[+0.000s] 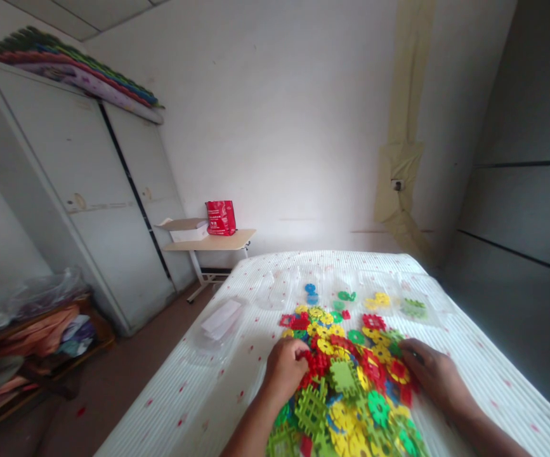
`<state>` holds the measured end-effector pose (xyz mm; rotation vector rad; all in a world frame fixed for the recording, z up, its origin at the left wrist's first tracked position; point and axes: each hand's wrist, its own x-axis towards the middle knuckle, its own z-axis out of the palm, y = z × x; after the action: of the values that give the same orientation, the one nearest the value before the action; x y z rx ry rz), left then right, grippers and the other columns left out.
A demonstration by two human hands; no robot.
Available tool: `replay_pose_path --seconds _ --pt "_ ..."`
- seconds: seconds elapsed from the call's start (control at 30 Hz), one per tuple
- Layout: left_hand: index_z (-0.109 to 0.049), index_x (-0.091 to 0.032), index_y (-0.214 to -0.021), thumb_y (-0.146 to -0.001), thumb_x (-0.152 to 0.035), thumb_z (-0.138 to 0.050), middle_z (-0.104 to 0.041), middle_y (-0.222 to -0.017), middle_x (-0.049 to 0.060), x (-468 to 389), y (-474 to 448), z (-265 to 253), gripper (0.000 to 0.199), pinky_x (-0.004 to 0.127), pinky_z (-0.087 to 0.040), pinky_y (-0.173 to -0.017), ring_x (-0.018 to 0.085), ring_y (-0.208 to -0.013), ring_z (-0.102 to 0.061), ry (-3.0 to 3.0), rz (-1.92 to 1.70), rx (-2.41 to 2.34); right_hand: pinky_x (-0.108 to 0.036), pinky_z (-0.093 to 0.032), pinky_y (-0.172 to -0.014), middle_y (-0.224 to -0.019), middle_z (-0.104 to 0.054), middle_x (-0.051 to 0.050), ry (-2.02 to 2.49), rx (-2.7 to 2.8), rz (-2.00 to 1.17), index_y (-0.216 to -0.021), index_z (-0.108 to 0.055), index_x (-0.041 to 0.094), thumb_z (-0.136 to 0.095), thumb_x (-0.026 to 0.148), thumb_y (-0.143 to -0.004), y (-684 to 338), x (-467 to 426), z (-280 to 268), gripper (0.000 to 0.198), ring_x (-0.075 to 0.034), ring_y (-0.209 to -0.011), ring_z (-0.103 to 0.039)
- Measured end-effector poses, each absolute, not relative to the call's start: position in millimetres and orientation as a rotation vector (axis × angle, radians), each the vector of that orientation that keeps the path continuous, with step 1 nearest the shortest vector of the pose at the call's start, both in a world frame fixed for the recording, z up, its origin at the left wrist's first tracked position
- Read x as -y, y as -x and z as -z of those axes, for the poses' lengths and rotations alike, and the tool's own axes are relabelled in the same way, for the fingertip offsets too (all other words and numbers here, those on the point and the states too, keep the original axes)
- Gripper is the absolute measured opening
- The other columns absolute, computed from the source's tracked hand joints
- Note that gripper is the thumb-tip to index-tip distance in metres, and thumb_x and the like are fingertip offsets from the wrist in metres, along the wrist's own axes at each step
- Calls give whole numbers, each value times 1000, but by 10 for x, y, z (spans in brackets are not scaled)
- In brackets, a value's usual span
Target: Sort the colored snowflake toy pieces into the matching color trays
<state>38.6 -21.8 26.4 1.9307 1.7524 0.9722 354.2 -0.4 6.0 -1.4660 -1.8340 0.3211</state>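
Note:
A heap of plastic interlocking building pieces (344, 377) in red, yellow, green and blue lies on the white cloth in front of me. My left hand (287, 367) is at the heap's left side, its fingers curled closed against red pieces (317, 367); the fingertips are partly hidden. At the right edge rests my right hand (431, 373), its fingers stretched towards the heap, touching the outer pieces. Square light-green lattice pieces (344, 376) and round yellow pieces (346, 419) lie between my hands.
Behind the heap stand clear plastic containers holding blue pieces (311, 296), green pieces (347, 296), yellow pieces (378, 299) and light-green pieces (414, 308). A clear bag with white paper (221, 319) lies left. Farther back, a small table (231, 241) bears a red bag (221, 218) and a box (186, 231).

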Motion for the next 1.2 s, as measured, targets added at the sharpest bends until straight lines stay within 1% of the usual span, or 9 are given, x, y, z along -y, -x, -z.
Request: replay_pose_path --seconds 0.2,0.37,0.5,0.63,0.8,0.9,1.0,1.1,1.2 --pt "-62 -18 -71 -61 -5 -46 -60 -65 -2 235 -312 -304 22 22 -38 -61 13 -63 -53 -1864 -1057 -1833 -27 -52 -66 -84 -72 -5 1479 1833 -312 -83 -66 22 -46 47 -77 -3565 -7 -14 33 -22 -73 -66" --pt "-55 -19 -68 -66 -10 -44 -54 -61 -4 235 -164 -353 14 21 -36 -59 12 -60 -50 -1774 -1185 -1807 -27 -51 -62 -78 -72 -1 1502 1835 -293 -82 -66 24 -46 45 -77 -3555 -9 -20 30 -20 -67 -66" --pt "-54 -19 -68 -63 -10 -45 -51 -58 -6 250 -131 -327 14 19 -33 -54 10 -56 -48 -1760 -1152 -1674 -26 -51 -61 -77 -72 -1 1489 1841 -273 -81 -66 23 -46 45 -78 -3549 -13 -14 30 -19 -65 -65" --pt "-55 -21 -68 -61 -9 -47 -50 -56 -6 265 -179 -271 16 19 -31 -53 11 -54 -46 -1842 -1068 -1749 -25 -50 -60 -76 -72 -1 1488 1845 -258 -82 -66 23 -46 46 -78 -3559 -12 -3 31 -19 -62 -65" --pt "-60 -22 -73 -60 -6 -49 -61 -69 -4 264 -218 -228 23 21 -38 -63 14 -68 -55 -1928 -1065 -1773 -25 -50 -60 -76 -71 -2 1510 1859 -276 -84 -66 22 -45 46 -79 -3563 -7 -9 32 -19 -64 -65" --pt "-63 -22 -82 -61 -4 -48 -67 -81 -1 255 -198 -224 32 24 -43 -73 15 -79 -60 -1876 -1144 -1734 -25 -50 -60 -77 -71 -2 1509 1858 -287 -84 -65 22 -45 46 -79 -3562 -6 -11 32 -19 -64 -65" --pt "-63 -21 -93 -63 -5 -47 -69 -92 1 245 -130 -250 38 26 -45 -80 16 -87 -62 -1757 -1247 -1697 -25 -50 -61 -77 -71 -3 1505 1861 -291 -84 -65 21 -45 46 -79 -3568 -5 -11 32 -19 -65 -65" --pt "-63 -18 -97 -66 -10 -47 -69 -96 4 224 -2 -273 36 29 -45 -83 18 -90 -62 -1626 -1362 -1754 -25 -50 -60 -77 -71 -3 1515 1869 -302 -85 -65 21 -45 46 -79 -3574 -2 -13 32 -19 -64 -64" --pt "-66 -16 -94 -67 -17 -48 -70 -94 6 181 158 -251 33 31 -47 -82 21 -90 -62 -1450 -1505 -1849 -25 -49 -59 -77 -71 -2 1517 1874 -309 -85 -64 21 -44 46 -79 -3574 -1 -19 32 -18 -63 -64"
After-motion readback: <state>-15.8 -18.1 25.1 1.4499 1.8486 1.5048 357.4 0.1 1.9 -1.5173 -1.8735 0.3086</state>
